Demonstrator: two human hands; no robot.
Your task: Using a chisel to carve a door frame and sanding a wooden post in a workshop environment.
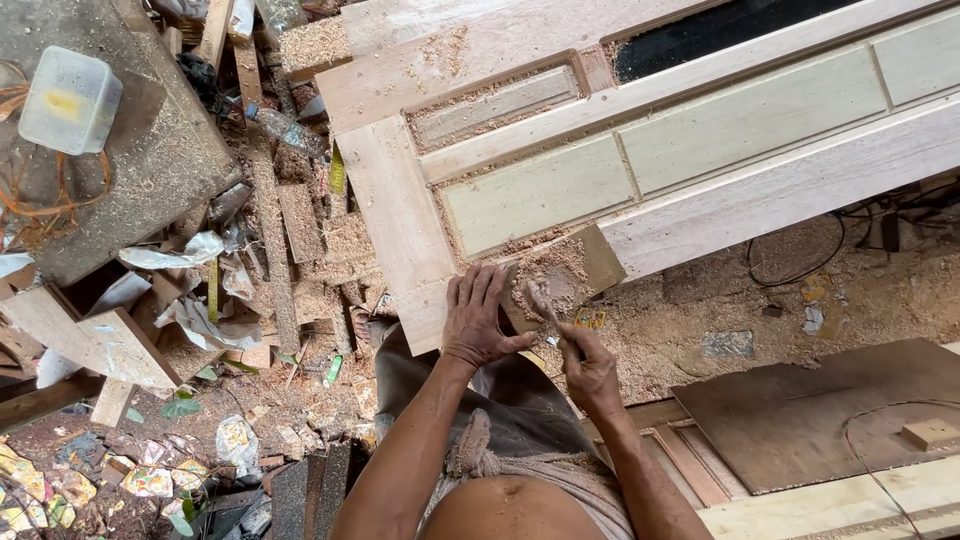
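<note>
Big unfinished panelled wooden door (640,150) lies flat across the shop, dusted with sawdust, and both forearms reach up from the bottom of the view to its near corner. The left hand (478,318) lies flat, fingers spread, pinning a small board (572,272) heaped with pale sawdust paste on the door's edge. The right hand (588,362) pinches a thin blade (543,300), tip in the paste; a lidded translucent plastic tub (70,100) with something yellow inside sits far left.

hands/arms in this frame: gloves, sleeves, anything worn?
Both bare: no gloves, no sleeves, no watch or rings visible. The left hand and right hand are dusted with pale sawdust, on lean forearms with visible veins. Below them, grey-brown dusty trousers.
</note>
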